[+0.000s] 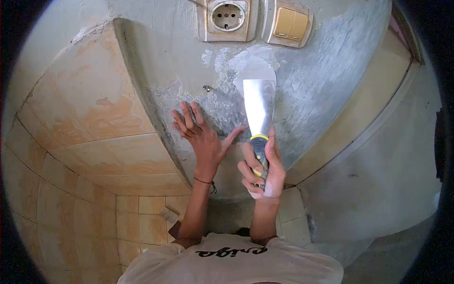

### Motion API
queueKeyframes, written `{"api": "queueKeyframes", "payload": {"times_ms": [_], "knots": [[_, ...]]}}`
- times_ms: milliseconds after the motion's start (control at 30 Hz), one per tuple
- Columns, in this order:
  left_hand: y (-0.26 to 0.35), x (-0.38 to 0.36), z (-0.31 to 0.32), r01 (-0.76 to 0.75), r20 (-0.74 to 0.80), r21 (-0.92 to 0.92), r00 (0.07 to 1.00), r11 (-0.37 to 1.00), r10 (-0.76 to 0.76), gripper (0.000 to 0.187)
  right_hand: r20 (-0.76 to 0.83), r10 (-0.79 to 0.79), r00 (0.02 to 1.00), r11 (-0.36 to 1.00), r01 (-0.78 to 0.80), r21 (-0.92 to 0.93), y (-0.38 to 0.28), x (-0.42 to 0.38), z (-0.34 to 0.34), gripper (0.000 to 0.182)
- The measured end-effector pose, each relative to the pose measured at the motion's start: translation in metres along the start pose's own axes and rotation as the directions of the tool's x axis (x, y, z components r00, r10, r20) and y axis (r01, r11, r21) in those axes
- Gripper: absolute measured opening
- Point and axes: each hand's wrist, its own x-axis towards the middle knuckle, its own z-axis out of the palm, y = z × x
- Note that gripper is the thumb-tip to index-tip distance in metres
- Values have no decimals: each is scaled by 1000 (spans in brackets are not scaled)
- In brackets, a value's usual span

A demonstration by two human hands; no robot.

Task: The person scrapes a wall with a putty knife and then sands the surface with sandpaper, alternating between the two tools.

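My right hand (265,168) is wrapped round the black and yellow handle of a putty knife (259,106). The knife's wide metal blade points up, its top edge at a whitish smooth patch (255,64) on the grey wall (227,106). To the left, my left hand (203,137) lies against the wall with its fingers spread, holding nothing. Just above it a small metal screw or hook (206,88) sticks out of the wall.
A round socket (228,16) and a cream double switch (290,24) sit on the wall above the blade. Orange-cream tiles (94,90) with a raised edge are at the left. A pale door frame (364,109) runs along the right.
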Motion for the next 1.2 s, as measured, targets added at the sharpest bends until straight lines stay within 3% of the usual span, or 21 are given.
{"api": "queueKeyframes", "payload": {"times_ms": [167, 233, 267, 500, 633, 767, 833, 867, 967, 1200], "knots": [[0, 1, 0, -12, -8, -8, 1000, 1000, 12, 136, 20, 74, 997, 996, -75, 48, -17, 5, -5, 41], [1, 1, -1, 1, 0, 6, 1000, 1000, -1, 136, -67, 104, 992, 986, -94, 138, -15, 16, -6, 43], [2, 0, -2, -2, 10, 0, 1000, 1000, 2, 136, 66, 72, 995, 993, -77, 89, -13, 17, -13, 44], [1, 2, -2, -12, 13, 17, 1000, 1000, 12, 139, 1, 134, 991, 970, -132, 204, -18, -1, -1, 45], [1, 1, -1, 1, 23, 10, 1000, 1000, -1, 138, -92, 116, 989, 983, -102, 151, -15, 15, -1, 47], [2, 2, -3, -18, 12, 9, 1000, 1000, 18, 137, -46, 146, 988, 977, -137, 166, -22, 5, -2, 47], [3, 3, -4, -7, 18, 9, 1000, 1000, 6, 137, 112, 111, 988, 976, -129, 173, -22, 2, 0, 45], [2, 2, -4, -5, 21, 10, 1000, 1000, 5, 137, 16, 128, 992, 987, -129, 95, -22, 5, 1, 46], [-1, -2, -2, -16, 43, 28, 999, 999, 14, 136, 29, 75, 997, 997, -75, -6, -17, 25, 1, 46], [2, 2, -3, -3, 20, 3, 1000, 1000, 3, 135, -24, 56, 998, 998, -56, -14, -20, 9, 10, 44]]}}
